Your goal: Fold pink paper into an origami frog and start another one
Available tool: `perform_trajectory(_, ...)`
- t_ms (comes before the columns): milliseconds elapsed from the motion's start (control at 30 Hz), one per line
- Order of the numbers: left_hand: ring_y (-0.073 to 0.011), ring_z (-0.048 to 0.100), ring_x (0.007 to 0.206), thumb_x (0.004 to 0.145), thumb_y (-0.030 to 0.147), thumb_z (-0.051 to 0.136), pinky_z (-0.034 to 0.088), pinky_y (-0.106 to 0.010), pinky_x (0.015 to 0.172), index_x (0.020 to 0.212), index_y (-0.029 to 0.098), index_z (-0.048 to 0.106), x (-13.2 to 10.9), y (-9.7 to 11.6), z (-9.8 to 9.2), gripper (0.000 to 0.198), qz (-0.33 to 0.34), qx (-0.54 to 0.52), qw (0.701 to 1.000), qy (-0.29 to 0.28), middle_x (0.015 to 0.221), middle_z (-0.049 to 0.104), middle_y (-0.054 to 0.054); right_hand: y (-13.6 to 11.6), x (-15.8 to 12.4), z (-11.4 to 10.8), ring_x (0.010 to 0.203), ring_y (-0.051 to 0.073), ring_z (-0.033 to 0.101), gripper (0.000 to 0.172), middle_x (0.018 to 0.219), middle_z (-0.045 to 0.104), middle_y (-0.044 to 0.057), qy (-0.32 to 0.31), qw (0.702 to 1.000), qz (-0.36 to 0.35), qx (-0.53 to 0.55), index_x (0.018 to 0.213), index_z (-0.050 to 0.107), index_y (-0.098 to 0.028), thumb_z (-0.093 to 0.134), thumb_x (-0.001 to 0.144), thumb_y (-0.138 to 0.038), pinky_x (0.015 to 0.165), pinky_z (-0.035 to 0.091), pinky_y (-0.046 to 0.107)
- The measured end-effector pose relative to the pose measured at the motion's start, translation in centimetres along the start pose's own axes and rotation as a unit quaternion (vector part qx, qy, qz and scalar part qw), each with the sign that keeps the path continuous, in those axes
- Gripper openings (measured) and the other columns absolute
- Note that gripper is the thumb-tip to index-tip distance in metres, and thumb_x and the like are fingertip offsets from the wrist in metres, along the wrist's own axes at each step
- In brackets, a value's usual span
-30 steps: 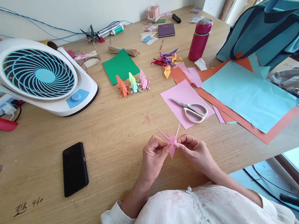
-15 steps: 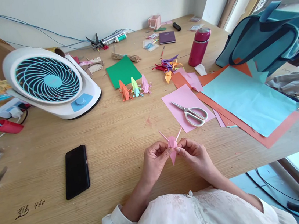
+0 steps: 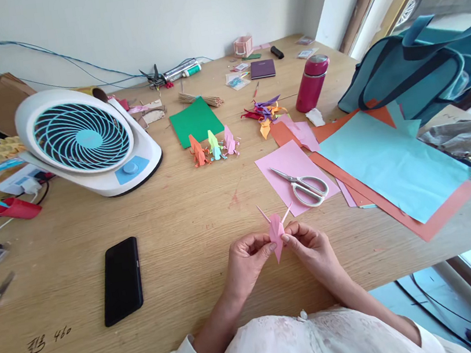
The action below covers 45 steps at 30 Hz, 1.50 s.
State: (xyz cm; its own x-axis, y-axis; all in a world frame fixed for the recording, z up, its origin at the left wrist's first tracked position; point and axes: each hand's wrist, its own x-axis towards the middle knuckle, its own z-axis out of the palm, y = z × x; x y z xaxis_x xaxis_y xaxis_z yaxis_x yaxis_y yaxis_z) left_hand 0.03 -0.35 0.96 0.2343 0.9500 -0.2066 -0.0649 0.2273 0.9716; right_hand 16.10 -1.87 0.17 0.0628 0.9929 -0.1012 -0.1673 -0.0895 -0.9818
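Observation:
A small folded pink paper figure [image 3: 275, 233] with two thin points sticking up is held just above the wooden table [image 3: 178, 208], near its front edge. My left hand [image 3: 247, 259] pinches its left side and my right hand [image 3: 311, 247] pinches its right side. Both hands have their fingers closed on the paper. A pink paper square [image 3: 292, 174] lies just beyond, with white-handled scissors [image 3: 306, 185] resting on it.
A black phone [image 3: 121, 280] lies to the left. A white and blue fan [image 3: 85, 140] stands at the back left. Three small folded figures [image 3: 212, 144], a green sheet [image 3: 195, 121], a red bottle [image 3: 310, 83], light blue and orange sheets [image 3: 391, 163] and a teal bag [image 3: 417, 66] lie around.
The view has tilted so everything sits lower in the frame. My hands have worked the pink figure a little; it now stands narrower between my fingers.

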Motion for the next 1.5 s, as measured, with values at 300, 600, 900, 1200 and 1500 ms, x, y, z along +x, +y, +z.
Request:
perform_trajectory(300,-0.0126,0.059,0.065,0.083,0.039,0.07,0.047,-0.023,0.064,0.076,0.015,0.07,-0.2,0.6,0.0,0.025,0.003,0.037,0.999,-0.02,0.07,0.067,-0.002,-0.2,0.6,0.5,0.061,0.015,0.055,0.034,0.066,0.063,0.001,-0.02,0.999,0.026,0.017,0.071,0.064,-0.02,0.078,0.073,-0.05,0.06,0.047,0.027)
perform_trajectory(600,-0.0144,0.064,0.068,0.086,0.042,0.067,0.054,-0.026,0.067,0.084,0.017,0.068,-0.3,0.1,0.5,0.025,-0.026,0.004,1.0,-0.004,0.078,0.068,-0.003,0.2,0.2,0.9,0.061,0.016,0.057,0.025,0.068,0.062,0.0,-0.057,0.998,0.016,0.017,0.076,0.063,-0.021,0.07,0.085,-0.044,0.06,0.049,0.029)
perform_trajectory(900,-0.0151,0.061,0.067,0.083,0.04,0.07,0.049,-0.025,0.065,0.077,0.018,0.07,-0.2,0.5,0.5,0.022,-0.015,0.027,0.999,-0.021,0.07,0.065,-0.001,0.2,0.6,0.4,0.068,0.017,0.057,0.017,0.075,0.059,0.001,-0.077,0.997,-0.013,0.014,0.079,0.067,-0.023,0.066,0.088,-0.036,0.065,0.049,0.03)
perform_trajectory(1200,-0.0141,0.059,0.065,0.083,0.038,0.072,0.048,-0.024,0.064,0.077,0.017,0.066,0.0,-0.2,0.6,0.023,-0.001,0.018,1.0,0.004,0.068,0.063,-0.001,0.8,0.1,0.6,0.071,0.019,0.058,0.02,0.076,0.061,0.003,-0.076,0.996,-0.036,-0.042,0.076,0.065,-0.022,0.067,0.088,-0.038,0.068,0.049,0.032)
perform_trajectory(1500,-0.0144,0.061,0.063,0.088,0.046,0.063,0.05,-0.026,0.062,0.08,0.015,0.062,-0.2,0.0,0.8,0.031,-0.013,0.032,0.999,-0.04,0.069,0.061,-0.002,0.0,0.0,0.8,0.062,0.015,0.055,0.024,0.071,0.057,0.001,-0.066,0.998,-0.017,0.005,0.076,0.061,-0.021,0.065,0.088,-0.041,0.059,0.047,0.028)
